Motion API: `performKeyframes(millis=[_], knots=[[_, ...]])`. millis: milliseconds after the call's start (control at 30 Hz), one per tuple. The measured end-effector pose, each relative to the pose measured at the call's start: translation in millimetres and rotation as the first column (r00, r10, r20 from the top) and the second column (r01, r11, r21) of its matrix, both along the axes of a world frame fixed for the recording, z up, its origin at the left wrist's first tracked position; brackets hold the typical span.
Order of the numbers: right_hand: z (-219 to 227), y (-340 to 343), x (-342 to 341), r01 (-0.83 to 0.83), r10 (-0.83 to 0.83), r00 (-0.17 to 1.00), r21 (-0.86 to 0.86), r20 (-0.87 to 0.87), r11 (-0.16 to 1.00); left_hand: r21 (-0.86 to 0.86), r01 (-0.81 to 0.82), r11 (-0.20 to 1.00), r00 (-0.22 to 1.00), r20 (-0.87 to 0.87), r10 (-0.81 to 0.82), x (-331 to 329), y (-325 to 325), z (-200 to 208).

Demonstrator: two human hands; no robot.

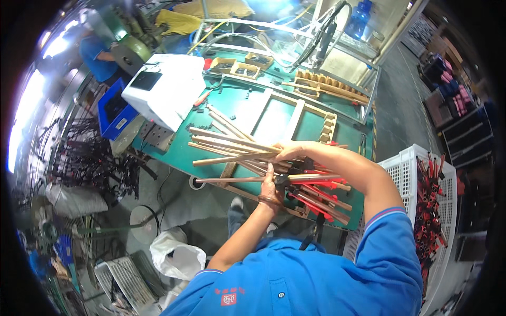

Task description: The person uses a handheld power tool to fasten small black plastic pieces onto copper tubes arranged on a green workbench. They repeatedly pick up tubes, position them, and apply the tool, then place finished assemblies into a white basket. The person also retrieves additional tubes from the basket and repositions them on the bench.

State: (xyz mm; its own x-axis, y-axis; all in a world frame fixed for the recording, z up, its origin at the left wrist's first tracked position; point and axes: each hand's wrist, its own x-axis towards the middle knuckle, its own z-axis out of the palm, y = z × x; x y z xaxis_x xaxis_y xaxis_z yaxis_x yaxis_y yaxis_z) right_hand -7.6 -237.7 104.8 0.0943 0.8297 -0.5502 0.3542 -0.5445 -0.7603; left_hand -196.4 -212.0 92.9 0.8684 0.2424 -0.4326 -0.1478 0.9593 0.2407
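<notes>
A loose bundle of slim bronze-coloured tubes (226, 142) lies over the near side of the green workbench (258, 102). Black joints and red plastic parts (319, 197) sit among the tubes toward their right end. My right hand (289, 151) is closed over the bundle from above, its fingers partly hidden. Just below it, my left hand (269, 187) grips tubes beside a black joint (282, 180), thumb pointing up. The tubes fan out to the left of both hands. A white machine (163, 87) stands on the bench to the left.
Small-parts boxes (245, 70) and a wooden rack (329, 81) occupy the bench's far side. To the right stands a white crate (403, 163) beside many red-and-black tube assemblies (429, 205). A blue bin (117, 111), a white sack (176, 255) and a person (97, 58) are at left.
</notes>
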Motion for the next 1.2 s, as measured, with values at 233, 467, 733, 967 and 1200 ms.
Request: performKeyframes(millis=[233,467,733,967,1200], knots=[[-12.9,26.3,-10.9,0.120,-0.050,0.894,-0.130,0.445,0.984,0.052,0.561,0.826,0.762,-0.424,-0.490,11.2,55.2,-39.8],[-20.5,32.6,-29.0,0.222,-0.116,0.786,-0.101,0.607,0.970,-0.181,0.935,0.304,0.236,-0.320,-0.918,14.0,114.7,22.2],[-39.4,-4.2,-31.7,0.286,-0.372,0.801,0.247,0.468,0.926,0.563,-0.176,-0.807,0.781,-0.419,-0.463,80.2,193.1,4.5],[23.6,-94.4,20.2,0.404,-0.588,0.444,0.435,0.676,0.805,0.698,-0.249,-0.672,0.783,-0.263,-0.564,105.9,182.9,-8.7],[12.6,-157.8,25.3,0.477,-0.473,0.601,0.185,0.645,0.859,0.510,-0.293,-0.809,0.841,-0.265,-0.472,158.8,179.3,36.0]])
